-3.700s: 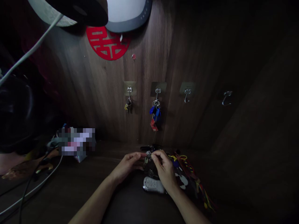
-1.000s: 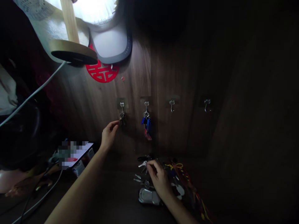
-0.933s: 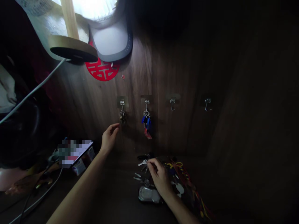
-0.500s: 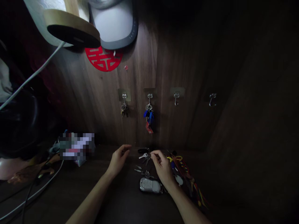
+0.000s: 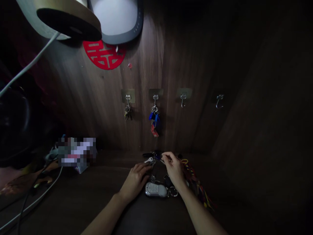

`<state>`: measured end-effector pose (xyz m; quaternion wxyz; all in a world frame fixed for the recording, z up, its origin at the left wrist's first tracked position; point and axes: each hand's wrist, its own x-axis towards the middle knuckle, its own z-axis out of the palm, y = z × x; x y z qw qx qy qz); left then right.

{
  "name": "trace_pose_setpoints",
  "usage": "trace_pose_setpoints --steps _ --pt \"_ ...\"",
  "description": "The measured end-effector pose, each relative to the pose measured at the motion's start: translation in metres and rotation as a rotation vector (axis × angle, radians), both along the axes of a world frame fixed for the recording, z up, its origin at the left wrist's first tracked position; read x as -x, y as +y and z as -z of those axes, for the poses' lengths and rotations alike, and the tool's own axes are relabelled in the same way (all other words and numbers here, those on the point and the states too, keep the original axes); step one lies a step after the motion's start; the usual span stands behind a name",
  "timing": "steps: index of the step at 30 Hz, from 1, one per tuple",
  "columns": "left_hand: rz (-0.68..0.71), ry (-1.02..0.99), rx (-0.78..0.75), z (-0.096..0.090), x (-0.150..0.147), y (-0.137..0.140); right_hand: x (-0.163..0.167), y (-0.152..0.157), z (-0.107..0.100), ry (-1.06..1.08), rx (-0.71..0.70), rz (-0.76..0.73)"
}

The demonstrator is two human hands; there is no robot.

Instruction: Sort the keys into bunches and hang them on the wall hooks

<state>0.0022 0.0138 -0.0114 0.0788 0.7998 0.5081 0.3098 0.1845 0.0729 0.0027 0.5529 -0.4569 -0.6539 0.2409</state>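
My left hand [image 5: 137,179] lies palm down on the dark shelf, fingers stretched out and partly over a bunch of keys with a silver key [image 5: 149,160]. My right hand [image 5: 174,169] pinches thumb and forefinger at the right side of that small pile, on keys that are mostly hidden by the fingers. A dark blue piece [image 5: 158,156] shows just left of its fingertips. Between my wrists rests a grey-white remote fob [image 5: 156,190] with a metal ring [image 5: 173,192]. Colourful braided cords [image 5: 195,179] trail to the right of my right hand.
Metal hooks line the wooden panel: one holds small keys [image 5: 127,114], another blue-headed keys [image 5: 154,119]. The third hook [image 5: 183,101] and fourth hook [image 5: 219,101] are bare. A lamp base [image 5: 70,23] and white cable [image 5: 31,63] stand upper left; clutter [image 5: 78,153] sits left.
My left hand has moved right and down onto the keys. My right hand has shifted slightly right, and the dark blue piece now shows by its fingertips. The view has tilted a little.
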Motion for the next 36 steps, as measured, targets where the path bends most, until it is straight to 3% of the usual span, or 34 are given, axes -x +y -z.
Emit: trace_pose_setpoints --steps 5,13,22,28,36 --pt "-0.011 0.211 -0.005 -0.002 0.0 0.003 0.004 0.001 0.009 -0.148 0.02 -0.043" --pt "0.017 0.076 0.027 -0.018 0.01 -0.001 0.008 0.002 0.018 -0.456 -0.082 -0.092" --pt "0.052 0.056 -0.002 -0.018 0.011 0.001 0.018 -0.007 0.012 -0.714 -0.136 -0.12" --pt "-0.035 0.092 0.017 -0.018 0.016 0.002 0.017 -0.004 0.012 -0.691 -0.134 -0.097" --pt "-0.064 -0.057 0.03 -0.014 0.02 0.003 0.022 -0.007 0.005 -0.37 0.017 -0.186"
